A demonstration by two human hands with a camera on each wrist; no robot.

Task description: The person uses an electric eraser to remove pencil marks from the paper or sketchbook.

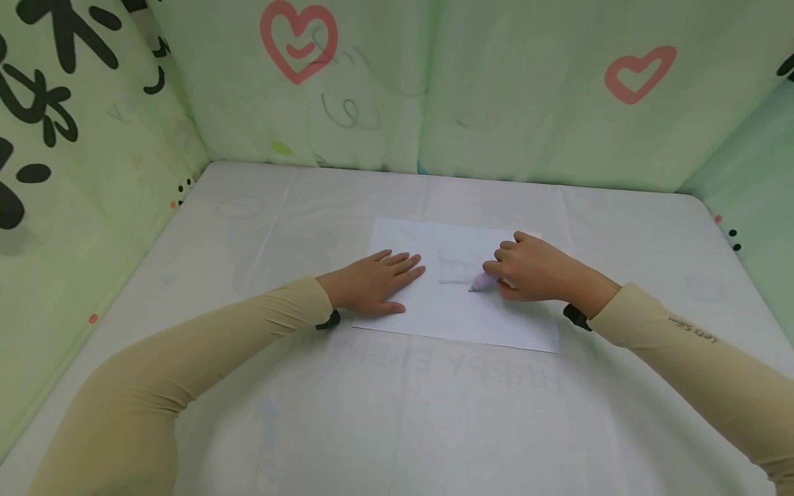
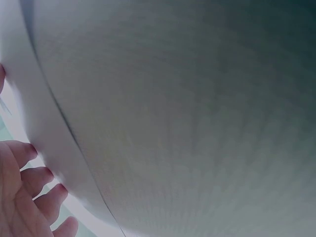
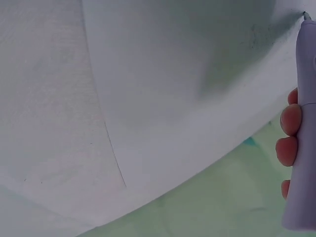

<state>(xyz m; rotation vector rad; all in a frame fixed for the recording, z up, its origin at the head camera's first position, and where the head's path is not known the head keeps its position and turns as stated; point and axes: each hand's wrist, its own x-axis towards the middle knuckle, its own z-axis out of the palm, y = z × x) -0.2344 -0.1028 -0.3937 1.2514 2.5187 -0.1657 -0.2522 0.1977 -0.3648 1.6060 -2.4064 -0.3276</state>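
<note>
A sheet of white paper lies on the white-covered table, with faint grey marks near its middle. On the paper's left part my left hand rests, fingers spread; its fingertips also show at the lower left of the left wrist view. My right hand grips a thick lavender pen-shaped tool, its narrow tip pointing down to the left at the paper, beside the marks. In the right wrist view the tool runs along the right edge, fingers curled round its barrel. Whether the tip touches is hard to tell.
The white table cover extends around the paper, with faint print showing through. Pale green curtains with hearts and dark letters stand behind and at both sides. A dark wrist strap shows at the right cuff.
</note>
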